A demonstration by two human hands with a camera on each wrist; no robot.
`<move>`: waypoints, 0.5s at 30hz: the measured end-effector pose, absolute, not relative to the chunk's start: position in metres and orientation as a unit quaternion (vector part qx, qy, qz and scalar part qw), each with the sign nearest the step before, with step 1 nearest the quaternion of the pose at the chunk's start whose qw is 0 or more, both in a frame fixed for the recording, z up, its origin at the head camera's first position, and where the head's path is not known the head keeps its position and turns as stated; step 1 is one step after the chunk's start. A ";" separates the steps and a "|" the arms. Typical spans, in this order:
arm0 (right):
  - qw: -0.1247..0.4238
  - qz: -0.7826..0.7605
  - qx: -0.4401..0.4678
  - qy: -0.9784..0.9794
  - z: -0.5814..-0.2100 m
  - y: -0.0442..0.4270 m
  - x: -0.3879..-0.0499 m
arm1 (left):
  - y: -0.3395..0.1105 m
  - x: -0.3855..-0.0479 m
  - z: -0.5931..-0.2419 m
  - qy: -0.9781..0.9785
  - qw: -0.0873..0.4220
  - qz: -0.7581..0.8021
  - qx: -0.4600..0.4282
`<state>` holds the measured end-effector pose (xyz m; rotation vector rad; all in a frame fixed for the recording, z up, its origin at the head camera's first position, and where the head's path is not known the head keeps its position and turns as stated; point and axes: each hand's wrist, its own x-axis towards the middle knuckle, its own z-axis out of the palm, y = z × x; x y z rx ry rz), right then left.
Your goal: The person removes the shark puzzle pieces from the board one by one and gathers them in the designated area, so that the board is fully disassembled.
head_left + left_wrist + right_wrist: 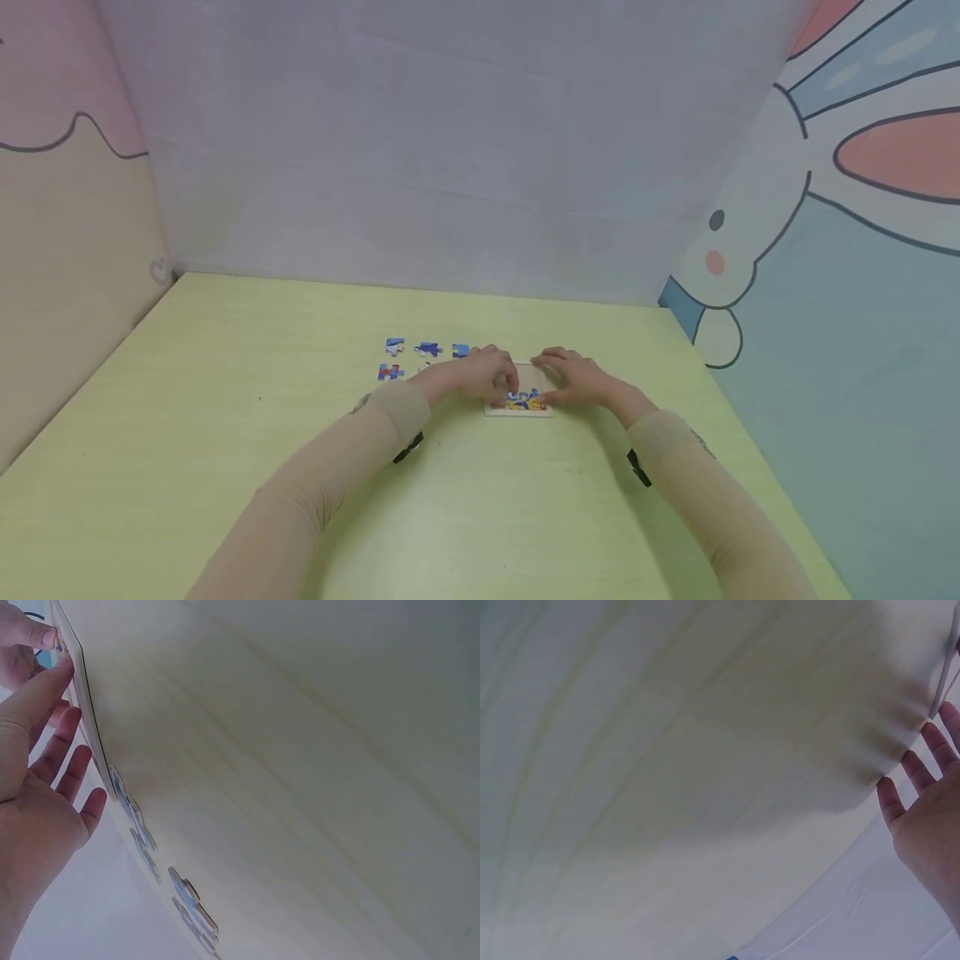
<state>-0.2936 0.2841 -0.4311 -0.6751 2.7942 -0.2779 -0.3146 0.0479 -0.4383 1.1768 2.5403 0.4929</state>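
A shallow wooden puzzle tray (534, 375) lies on the table between both hands, with colourful blue and yellow puzzle pieces (528, 405) fitted along its near part. Over the tray's left side is my left hand (486, 372), thumb and index fingertips down at the pieces; whether one is pinched between them is hidden. In the left wrist view, the other fingers of the left hand (56, 791) spread loosely beside the tray edge (88, 712). My right hand (581, 381) rests at the tray's right side, fingertips at the far corner, thumb near the pieces.
Several loose puzzle pieces lie left of the tray, among them a blue one (429, 349), a red and blue one (390, 372) and one by the left hand (460, 351). The pale table (300, 333) meets a back wall and a rabbit-painted right wall (750, 233).
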 end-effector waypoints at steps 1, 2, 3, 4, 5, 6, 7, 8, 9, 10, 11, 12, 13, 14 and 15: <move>0.127 -0.096 -0.232 0.960 -0.431 0.284 -0.294 | 0.048 -0.314 -0.438 0.883 0.150 0.173 0.409; 0.127 -0.096 -0.233 0.959 -0.430 0.284 -0.293 | 0.048 -0.314 -0.437 0.883 0.150 0.173 0.409; 0.127 -0.097 -0.233 0.959 -0.430 0.284 -0.293 | 0.048 -0.314 -0.436 0.883 0.149 0.173 0.409; 0.126 -0.097 -0.233 0.959 -0.430 0.284 -0.293 | 0.048 -0.313 -0.436 0.884 0.147 0.172 0.409; 0.126 -0.098 -0.234 0.959 -0.430 0.284 -0.293 | 0.048 -0.313 -0.435 0.884 0.146 0.173 0.410; 0.125 -0.098 -0.235 0.959 -0.430 0.284 -0.294 | 0.048 -0.313 -0.435 0.884 0.143 0.172 0.411; 0.125 -0.098 -0.236 0.959 -0.430 0.284 -0.294 | 0.048 -0.312 -0.435 0.883 0.141 0.173 0.413; 0.125 -0.098 -0.235 0.959 -0.430 0.284 -0.294 | 0.048 -0.312 -0.435 0.883 0.138 0.172 0.414; 0.124 -0.099 -0.235 0.959 -0.431 0.284 -0.294 | 0.048 -0.312 -0.435 0.883 0.136 0.172 0.416; 0.123 -0.099 -0.236 0.959 -0.431 0.284 -0.294 | 0.048 -0.312 -0.435 0.882 0.134 0.172 0.418; 0.123 -0.098 -0.236 0.959 -0.431 0.284 -0.294 | 0.048 -0.313 -0.435 0.882 0.132 0.171 0.420; 0.122 -0.098 -0.236 0.959 -0.432 0.284 -0.294 | 0.048 -0.313 -0.436 0.881 0.129 0.171 0.422; 0.122 -0.097 -0.236 0.959 -0.432 0.284 -0.294 | 0.048 -0.313 -0.436 0.880 0.127 0.171 0.423; 0.121 -0.097 -0.236 0.959 -0.432 0.284 -0.294 | 0.048 -0.313 -0.436 0.880 0.125 0.170 0.425; 0.121 -0.096 -0.237 0.959 -0.432 0.284 -0.294 | 0.048 -0.313 -0.436 0.880 0.122 0.170 0.426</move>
